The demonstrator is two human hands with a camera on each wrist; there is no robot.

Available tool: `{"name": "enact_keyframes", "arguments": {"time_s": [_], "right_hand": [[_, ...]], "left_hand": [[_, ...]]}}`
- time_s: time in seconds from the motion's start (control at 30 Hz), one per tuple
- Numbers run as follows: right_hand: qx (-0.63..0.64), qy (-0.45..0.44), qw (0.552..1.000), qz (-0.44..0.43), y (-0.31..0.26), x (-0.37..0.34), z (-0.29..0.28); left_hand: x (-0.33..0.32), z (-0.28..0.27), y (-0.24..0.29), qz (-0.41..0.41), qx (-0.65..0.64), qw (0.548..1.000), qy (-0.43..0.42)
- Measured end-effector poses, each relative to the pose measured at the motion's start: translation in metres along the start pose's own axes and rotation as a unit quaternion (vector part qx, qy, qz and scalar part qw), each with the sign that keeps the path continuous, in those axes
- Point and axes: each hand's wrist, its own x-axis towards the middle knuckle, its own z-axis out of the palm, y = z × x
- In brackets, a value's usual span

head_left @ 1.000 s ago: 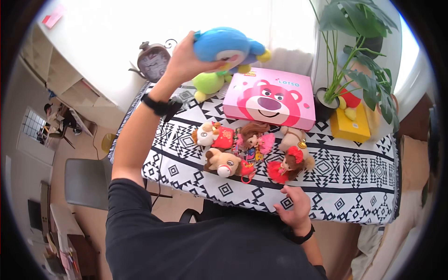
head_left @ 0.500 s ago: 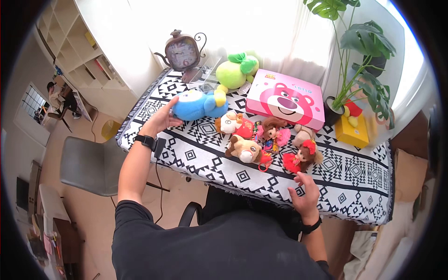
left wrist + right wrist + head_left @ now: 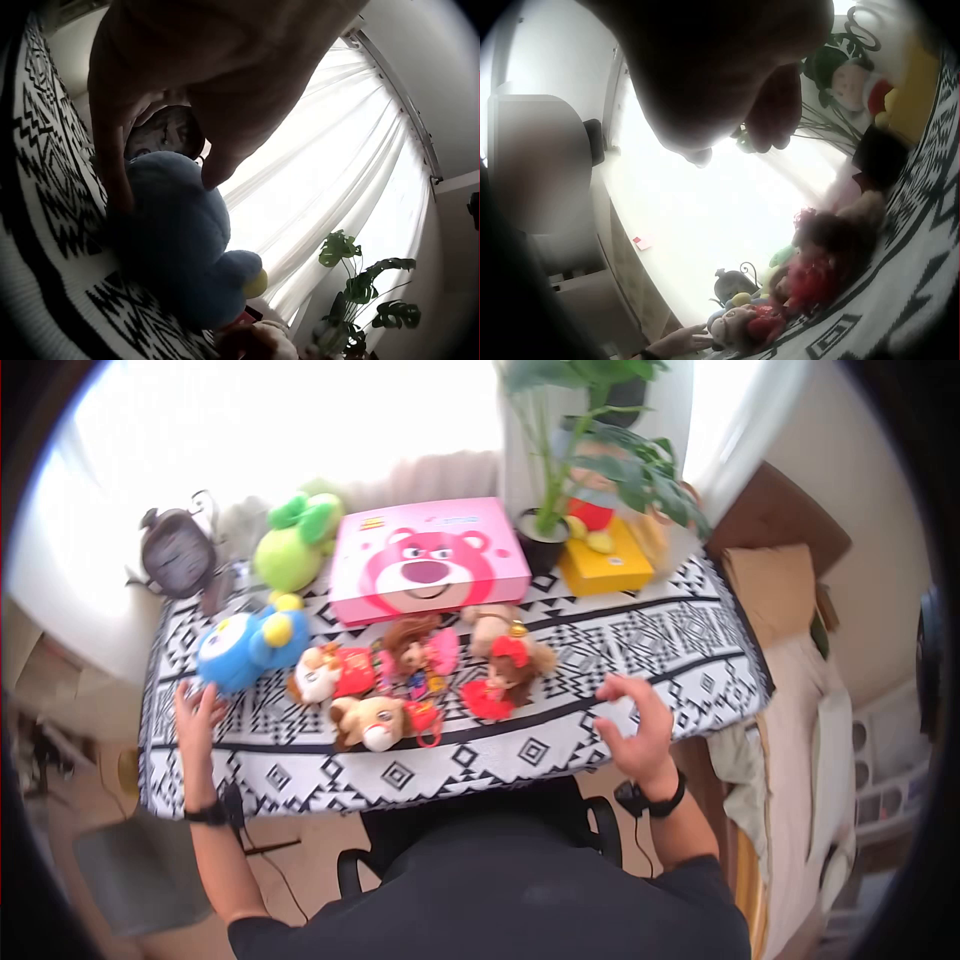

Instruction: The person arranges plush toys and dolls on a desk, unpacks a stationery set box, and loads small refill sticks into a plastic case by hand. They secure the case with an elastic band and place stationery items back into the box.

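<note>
To the front right of the pink Lotso box, we find the right hand raised over the patterned tablecloth, fingers loosely bent, grasping nothing. To the box's front left, we find the left hand with fingers extended and spread, unclenched, at the near side of the blue penguin plush; the left wrist view shows thumb and fingers either side of it, but whether they touch we cannot tell.

Nearest before the box, left of its middle, we record a tan horse plush; before its right end, a doll in a red dress. Somewhat closer to the box's front, we list a white-faced plush with red cloth and a doll in pink. The penguin rests on the tablecloth, front left of the box.

Beside the box's left side we note a green plush; farther left, a clock. Right of the box stand a potted plant and a yellow box.
</note>
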Motion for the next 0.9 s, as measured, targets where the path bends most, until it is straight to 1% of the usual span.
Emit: {"name": "enact_keyframes", "arguments": {"time_s": [0.07,0.1,0.13,0.17,0.2,0.23,0.27,0.33,0.4,0.43,0.5,0.53,0.57,0.6,0.63,0.7,0.8,0.83,0.87,0.9], "right_hand": [[-0.016,0.032,0.997,0.075,0.020,0.017,-0.018],[0.010,0.060,0.992,0.111,0.034,0.027,-0.023],[0.002,0.066,0.985,0.158,0.040,0.042,-0.029],[0.038,0.076,0.979,0.184,0.064,0.053,-0.033],[0.024,0.062,0.976,0.207,0.080,0.068,-0.038],[0.047,0.055,0.970,0.233,0.111,0.078,-0.040],[0.043,0.037,0.960,0.274,0.127,0.095,-0.042],[0.004,0.034,0.954,0.299,0.182,0.123,-0.030],[-0.052,-0.001,0.960,0.274,0.189,0.171,-0.019],[-0.052,0.002,0.960,0.274,0.189,0.191,-0.011],[0.038,-0.018,0.957,0.288,0.192,0.226,0.004],[0.038,-0.016,0.956,0.289,0.225,0.239,0.017],[-0.022,0.017,0.982,0.186,0.279,0.245,0.040],[-0.083,0.049,0.992,0.080,0.319,0.248,0.056],[-0.083,0.052,0.992,0.081,0.339,0.251,0.064],[-0.128,0.080,0.987,0.061,0.372,0.254,0.076],[-0.197,0.119,0.973,0.032,0.402,0.251,0.087],[-0.220,0.130,0.966,0.022,0.404,0.250,0.089],[-0.223,0.129,0.966,0.025,0.364,0.243,0.059],[-0.100,0.101,0.979,0.144,0.306,0.236,0.043]], "left_hand": [[-0.006,-0.005,-0.021,0.072,0.108,0.990,0.050],[-0.018,-0.003,-0.015,0.085,0.152,0.983,0.056],[-0.025,-0.003,-0.018,0.101,0.153,0.982,0.056],[-0.030,-0.001,-0.019,0.117,0.154,0.979,0.058],[-0.043,0.007,-0.007,0.125,0.162,0.977,0.060],[-0.057,0.016,0.004,0.132,0.172,0.974,0.063],[-0.062,0.019,0.005,0.134,0.160,0.976,0.062],[-0.081,0.034,0.017,0.153,0.159,0.972,0.074],[-0.094,0.045,0.023,0.174,0.153,0.970,0.077],[-0.100,0.051,0.028,0.191,0.171,0.963,0.085],[-0.114,0.061,0.039,0.210,0.189,0.955,0.093],[-0.122,0.066,0.047,0.225,0.209,0.947,0.092],[-0.129,0.071,0.053,0.240,0.228,0.939,0.092],[-0.135,0.074,0.055,0.249,0.233,0.935,0.101],[-0.139,0.074,0.056,0.251,0.233,0.934,0.100],[-0.149,0.074,0.055,0.261,0.260,0.925,0.094],[-0.162,0.078,0.061,0.261,0.267,0.924,0.085],[-0.163,0.080,0.062,0.266,0.272,0.921,0.079],[-0.164,0.082,0.063,0.277,0.272,0.918,0.079],[-0.164,0.085,0.065,0.276,0.272,0.919,0.075]]}}
